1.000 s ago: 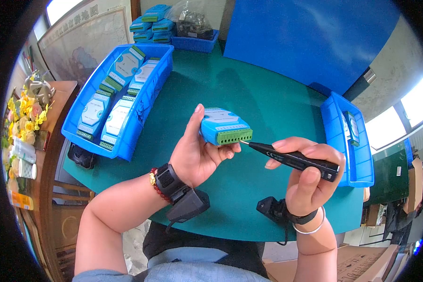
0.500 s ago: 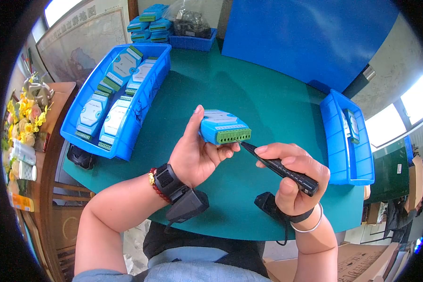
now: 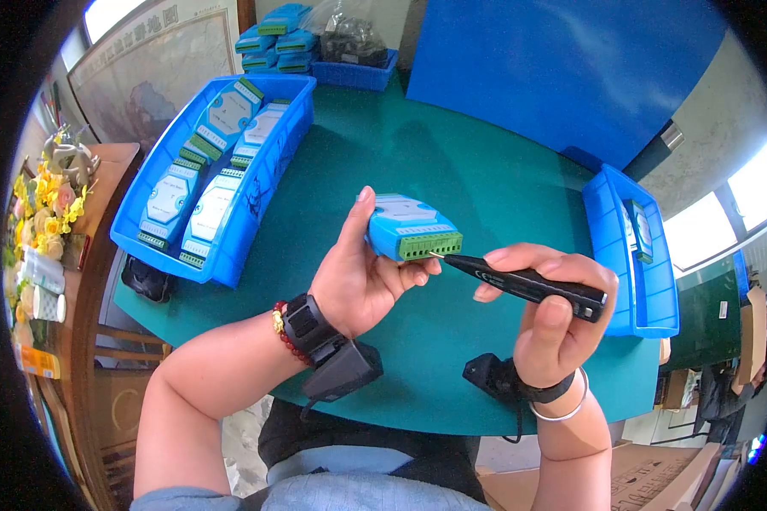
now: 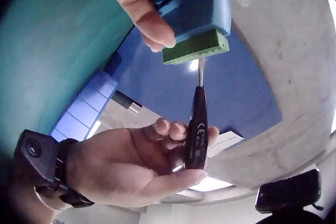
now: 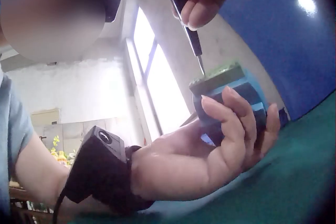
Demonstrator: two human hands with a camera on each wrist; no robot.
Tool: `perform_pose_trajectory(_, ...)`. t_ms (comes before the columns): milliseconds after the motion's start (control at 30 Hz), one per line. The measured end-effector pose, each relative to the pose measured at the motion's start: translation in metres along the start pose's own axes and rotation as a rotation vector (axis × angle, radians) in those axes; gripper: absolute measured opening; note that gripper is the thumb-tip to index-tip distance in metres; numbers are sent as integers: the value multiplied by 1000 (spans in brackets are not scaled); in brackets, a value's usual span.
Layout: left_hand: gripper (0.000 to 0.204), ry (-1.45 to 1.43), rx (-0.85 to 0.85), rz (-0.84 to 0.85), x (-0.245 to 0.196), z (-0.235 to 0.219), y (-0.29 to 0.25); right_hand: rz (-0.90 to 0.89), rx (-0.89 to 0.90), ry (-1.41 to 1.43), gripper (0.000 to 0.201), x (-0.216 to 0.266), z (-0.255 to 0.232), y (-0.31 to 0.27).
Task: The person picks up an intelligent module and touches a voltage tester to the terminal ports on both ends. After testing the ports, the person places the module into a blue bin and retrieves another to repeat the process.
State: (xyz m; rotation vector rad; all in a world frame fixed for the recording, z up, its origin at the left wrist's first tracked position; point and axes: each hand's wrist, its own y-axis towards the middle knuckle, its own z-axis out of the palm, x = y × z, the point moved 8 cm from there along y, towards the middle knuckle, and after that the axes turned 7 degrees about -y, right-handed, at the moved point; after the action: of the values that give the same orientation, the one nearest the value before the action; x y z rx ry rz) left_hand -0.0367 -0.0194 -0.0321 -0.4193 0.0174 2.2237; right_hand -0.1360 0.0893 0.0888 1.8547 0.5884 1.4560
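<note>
In the head view the left hand grips a blue module with a white label, its green terminal block facing the right hand. The right hand pinches a black screwdriver between thumb and fingers. The metal tip meets the green block's face in the left wrist view; whether it sits inside a hole I cannot tell. In the right wrist view, curled fingers hold the module's body from below.
A blue bin with several similar modules stands at the left on the green table. Another blue bin with modules is at the right. Stacked modules and a small blue tray sit at the back, beside a blue panel.
Compared with half a second ago, the screwdriver lies flatter and its handle has swung right and up with the right hand. The left hand and module have shifted very slightly right.
</note>
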Motion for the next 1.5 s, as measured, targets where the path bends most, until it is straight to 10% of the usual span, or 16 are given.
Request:
perform_pose_trajectory(667, 56, 7, -76, 32, 1, -4, 1, -104, 267, -351, 33, 10, 15, 0)
perform_pose_trajectory(1000, 57, -13, 12, -1, 1, 0, 3, 15, -5, 2, 30, -3, -2, 0)
perform_pose_trajectory(1500, 56, 13, -81, 75, 0, -4, 2, -105, 92, -102, 25, 4, 11, -2)
